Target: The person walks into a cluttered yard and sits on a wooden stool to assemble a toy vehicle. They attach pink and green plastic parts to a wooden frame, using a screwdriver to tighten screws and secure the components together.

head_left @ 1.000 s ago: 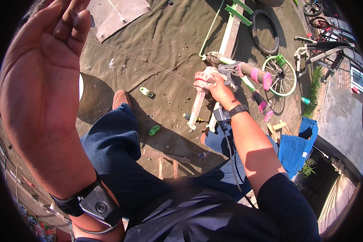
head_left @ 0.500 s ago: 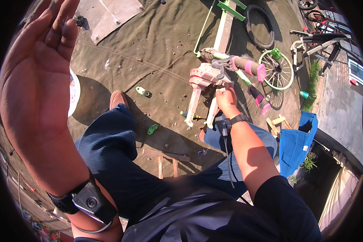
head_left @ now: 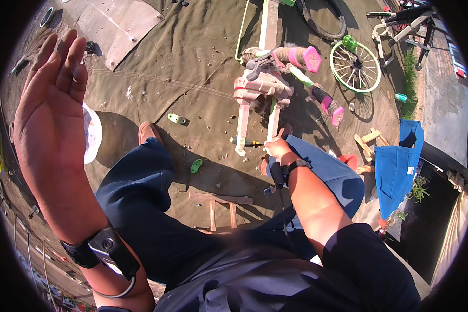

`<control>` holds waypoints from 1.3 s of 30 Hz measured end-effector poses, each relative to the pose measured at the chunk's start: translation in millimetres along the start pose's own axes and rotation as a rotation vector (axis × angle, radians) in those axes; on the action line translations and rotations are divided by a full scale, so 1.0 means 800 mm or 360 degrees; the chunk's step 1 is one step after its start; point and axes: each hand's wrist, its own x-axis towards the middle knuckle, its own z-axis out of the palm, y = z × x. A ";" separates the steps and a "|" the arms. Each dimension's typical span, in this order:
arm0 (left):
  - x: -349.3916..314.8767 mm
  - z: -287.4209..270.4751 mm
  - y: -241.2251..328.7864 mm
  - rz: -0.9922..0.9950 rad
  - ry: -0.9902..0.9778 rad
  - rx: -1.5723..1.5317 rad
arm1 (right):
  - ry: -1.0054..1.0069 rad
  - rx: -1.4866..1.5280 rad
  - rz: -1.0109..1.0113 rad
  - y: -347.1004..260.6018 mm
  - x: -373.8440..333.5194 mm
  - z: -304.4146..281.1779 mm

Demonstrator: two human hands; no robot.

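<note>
A dusty, pinkish-white bike fork (head_left: pixel 243 122) with two legs lies in front of me. It joins a long pale beam with green edges (head_left: pixel 269 26). Handlebars with pink-ended grips (head_left: pixel 311 59) stick out to its right. My right hand (head_left: pixel 278 150) is closed around the lower end of the fork's right leg. Raised at the far left, my left hand (head_left: pixel 54 117) holds nothing; its palm shows and its fingers are stretched out and slightly curled. A tool with a yellow and black handle (head_left: pixel 252 142) lies on the ground cloth behind the fork legs.
Two green plates (head_left: pixel 177 119) lie on the brown cloth (head_left: pixel 203 93). A white bucket (head_left: pixel 94 132) stands left, a low wooden stool (head_left: pixel 221 198) between my legs. To the right are a spoked wheel (head_left: pixel 369 66), a blue bag (head_left: pixel 399 166) and a bike frame (head_left: pixel 400 36). A tyre (head_left: pixel 312 23) lies far off.
My right hand has moved from the upper part of the fork down to the lower end of its right leg. My left hand remains raised and open. The whole view has shifted slightly.
</note>
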 end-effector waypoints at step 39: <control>-0.177 0.095 -0.108 -0.1308 -0.0905 0.0434 | -0.0418 0.0431 -0.1055 -0.174 -0.354 -0.037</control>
